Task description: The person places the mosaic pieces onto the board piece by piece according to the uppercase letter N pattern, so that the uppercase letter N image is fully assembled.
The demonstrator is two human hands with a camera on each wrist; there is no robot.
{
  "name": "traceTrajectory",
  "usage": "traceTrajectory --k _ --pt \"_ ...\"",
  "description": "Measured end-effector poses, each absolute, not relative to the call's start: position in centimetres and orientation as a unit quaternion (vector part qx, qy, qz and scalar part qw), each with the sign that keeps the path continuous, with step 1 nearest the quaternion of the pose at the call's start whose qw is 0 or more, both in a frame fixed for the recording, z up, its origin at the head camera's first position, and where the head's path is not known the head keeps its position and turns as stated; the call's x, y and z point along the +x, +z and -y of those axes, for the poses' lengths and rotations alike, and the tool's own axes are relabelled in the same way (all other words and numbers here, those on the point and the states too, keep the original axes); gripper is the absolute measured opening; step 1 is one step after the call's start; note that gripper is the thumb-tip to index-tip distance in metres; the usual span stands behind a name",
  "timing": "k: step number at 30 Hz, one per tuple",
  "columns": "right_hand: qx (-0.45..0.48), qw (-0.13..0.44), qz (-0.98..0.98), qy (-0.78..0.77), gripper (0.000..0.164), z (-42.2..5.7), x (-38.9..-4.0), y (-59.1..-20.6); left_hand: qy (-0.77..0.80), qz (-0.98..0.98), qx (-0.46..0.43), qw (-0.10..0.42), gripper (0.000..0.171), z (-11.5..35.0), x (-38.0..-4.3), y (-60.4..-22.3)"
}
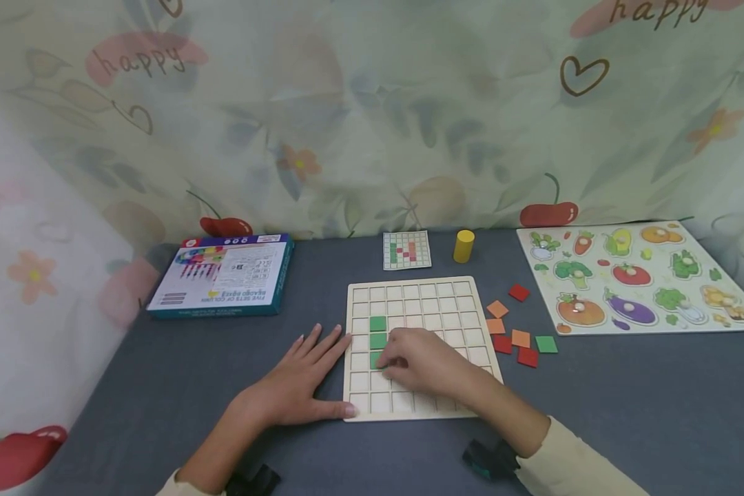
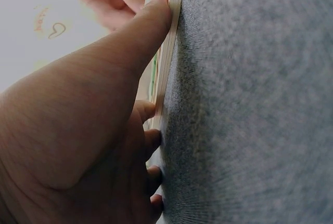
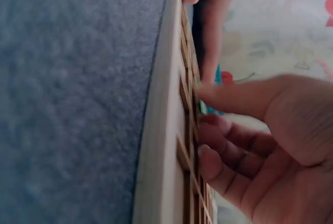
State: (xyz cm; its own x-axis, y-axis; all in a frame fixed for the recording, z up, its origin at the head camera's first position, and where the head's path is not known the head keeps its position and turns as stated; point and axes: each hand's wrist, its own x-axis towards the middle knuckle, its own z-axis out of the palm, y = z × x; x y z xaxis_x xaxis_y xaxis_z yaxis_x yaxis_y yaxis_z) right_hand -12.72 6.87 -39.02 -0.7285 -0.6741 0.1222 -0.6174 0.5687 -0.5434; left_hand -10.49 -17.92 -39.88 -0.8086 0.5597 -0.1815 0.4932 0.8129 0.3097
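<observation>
A pale wooden grid board (image 1: pixel 430 306) lies on the grey table. Two green square tiles (image 1: pixel 377 331) sit one below the other in its second column from the left. My right hand (image 1: pixel 424 362) bends over the board, thumb and fingers curled at a third green tile (image 1: pixel 375 359) just below them. In the right wrist view, a sliver of green (image 3: pixel 202 108) shows between thumb and fingertips at the grid. My left hand (image 1: pixel 294 389) lies spread at the board's left side, its thumb (image 2: pixel 155 8) on the lower left corner and its fingertips along the edge.
Several loose red, orange (image 1: pixel 521 338) and green (image 1: pixel 546 344) tiles lie right of the board. Behind it are a small pattern card (image 1: pixel 406 250) and a yellow cylinder (image 1: pixel 463 246). A boxed set (image 1: pixel 223 275) lies left, a vegetable puzzle board (image 1: pixel 647 303) right.
</observation>
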Motion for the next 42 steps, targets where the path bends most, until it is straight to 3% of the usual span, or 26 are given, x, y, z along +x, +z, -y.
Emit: traceTrajectory --k 8,19,24,28,32,42 --pt "-0.360 0.026 -0.885 -0.295 0.009 -9.5 -12.0 -39.0 0.122 -0.943 0.278 0.135 0.096 17.8 -10.6 -39.9" --pt "-0.275 -0.033 -0.919 -0.281 0.013 -18.7 -11.6 -38.9 0.122 -0.941 0.282 0.140 0.096 17.7 -10.7 -39.8" --pt "-0.203 -0.021 -0.945 -0.257 0.015 -22.8 -11.1 -38.7 0.122 -0.942 0.280 0.141 0.096 17.8 -10.6 -39.8" --pt "-0.166 0.005 -0.954 -0.249 0.029 -25.1 -10.8 -38.9 0.123 -0.942 0.281 0.139 0.096 17.8 -10.6 -39.8" --pt "-0.150 0.011 -0.957 -0.248 0.038 -26.0 -10.8 -39.3 0.127 -0.941 0.280 0.142 0.096 17.9 -10.6 -39.7" --pt "-0.136 -0.020 -0.959 -0.247 0.028 -25.9 -11.1 -40.1 0.125 -0.940 0.283 0.146 0.096 17.9 -10.7 -39.9"
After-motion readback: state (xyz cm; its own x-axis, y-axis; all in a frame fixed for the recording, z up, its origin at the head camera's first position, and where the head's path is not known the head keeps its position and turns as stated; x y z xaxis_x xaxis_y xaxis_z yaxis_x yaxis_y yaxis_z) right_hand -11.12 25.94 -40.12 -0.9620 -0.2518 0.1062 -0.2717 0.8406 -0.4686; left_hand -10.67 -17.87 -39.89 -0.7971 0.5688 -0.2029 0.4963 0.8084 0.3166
